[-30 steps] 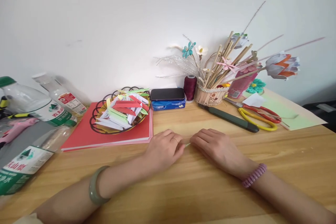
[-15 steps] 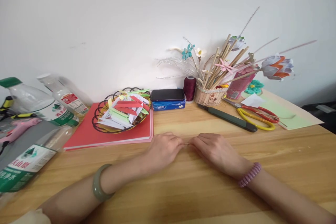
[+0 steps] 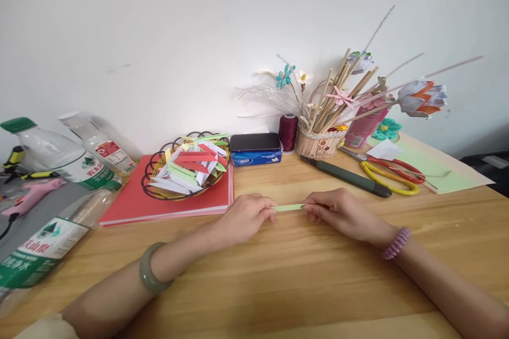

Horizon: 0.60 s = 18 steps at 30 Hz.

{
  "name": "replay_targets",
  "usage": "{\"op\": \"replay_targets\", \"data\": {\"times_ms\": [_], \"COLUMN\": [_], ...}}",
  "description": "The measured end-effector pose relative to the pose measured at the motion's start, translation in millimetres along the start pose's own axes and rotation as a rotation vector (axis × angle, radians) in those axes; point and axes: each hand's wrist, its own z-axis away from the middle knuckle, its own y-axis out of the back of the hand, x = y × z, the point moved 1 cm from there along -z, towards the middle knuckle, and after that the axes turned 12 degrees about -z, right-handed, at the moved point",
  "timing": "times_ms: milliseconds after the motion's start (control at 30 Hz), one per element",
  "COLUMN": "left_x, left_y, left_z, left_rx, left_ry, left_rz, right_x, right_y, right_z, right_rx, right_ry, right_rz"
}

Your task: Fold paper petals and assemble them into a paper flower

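Note:
A narrow light green paper strip (image 3: 289,207) stretches level between my two hands, just above the wooden table (image 3: 278,286). My left hand (image 3: 248,216) pinches its left end, thumb against the fingers; a thin ring and a green bangle are on this side. At the other end, my right hand (image 3: 338,213) grips the strip between thumb and fingertips, with a purple coil band at the wrist. Beyond my left hand, a black-rimmed basket (image 3: 150,190) holds many folded paper strips in white, green, red and yellow. It rests on red paper sheets (image 3: 123,204).
Plastic bottles (image 3: 43,249) and a pink glue gun (image 3: 34,196) lie at the left. At the back are a phone (image 3: 255,142) on a blue tissue pack (image 3: 256,158), maroon thread (image 3: 288,132) and a flower holder (image 3: 318,144). A dark green cutter (image 3: 350,177) and scissors (image 3: 392,180) lie right.
My hands have moved apart, the right one shifting right and slightly up. The flat green face of the paper strip now shows between them.

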Motion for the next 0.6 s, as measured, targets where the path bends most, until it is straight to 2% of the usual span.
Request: {"op": "replay_targets", "data": {"times_ms": [133,233,367,600], "left_x": [0,-5,-8,1], "left_y": [5.9,8.8,11.0,7.0], "left_z": [-3,-4,-4,-8], "left_rx": [-0.127,-0.159,-0.092,0.009], "left_ry": [0.221,0.373,0.4,0.393], "left_rz": [0.368,0.564,0.649,0.875], "right_x": [-2,4,12,-1], "right_y": [6,14,23,5], "right_z": [-1,0,3,-4], "right_rx": [0.002,0.065,0.16,0.09], "right_ry": [-0.12,-0.177,-0.2,-0.184], "right_rz": [-0.164,-0.257,-0.333,-0.392]}}
